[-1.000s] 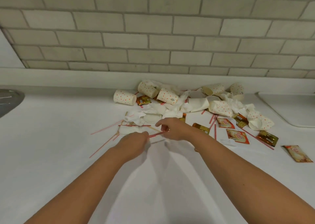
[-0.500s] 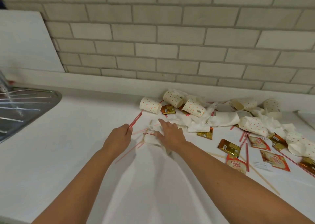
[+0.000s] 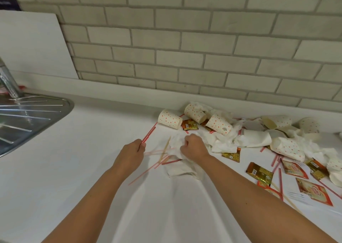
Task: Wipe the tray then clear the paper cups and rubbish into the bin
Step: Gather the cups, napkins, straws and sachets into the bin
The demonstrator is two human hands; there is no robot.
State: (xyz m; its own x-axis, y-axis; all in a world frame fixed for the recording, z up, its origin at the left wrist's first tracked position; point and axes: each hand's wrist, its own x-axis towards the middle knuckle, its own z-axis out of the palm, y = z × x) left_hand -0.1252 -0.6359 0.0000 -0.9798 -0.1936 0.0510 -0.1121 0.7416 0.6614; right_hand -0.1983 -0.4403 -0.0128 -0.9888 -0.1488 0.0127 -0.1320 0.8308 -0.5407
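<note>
Two red-striped plastic straws (image 3: 149,134) pinched in your left hand (image 3: 131,155), crumpled white napkin (image 3: 175,141) clutched in your right hand (image 3: 194,147) (gathering rubbish); bin them.

No wording reads clearly on the littered white countertop (image 3: 74,168). Near its right edge, a cream-and-red sachet (image 3: 312,192) and a second cream-and-red sachet (image 3: 294,168) each carry a red script logo, too blurred to spell out. A gold sachet (image 3: 259,173) beside them shows a barcode panel, as do a back gold sachet (image 3: 189,125) by the back edge and a middle gold sachet (image 3: 231,155); no digits are legible. A dotted paper cup (image 3: 219,124), lying on its side at the back edge, bears a small round printed mark, unreadable.
</note>
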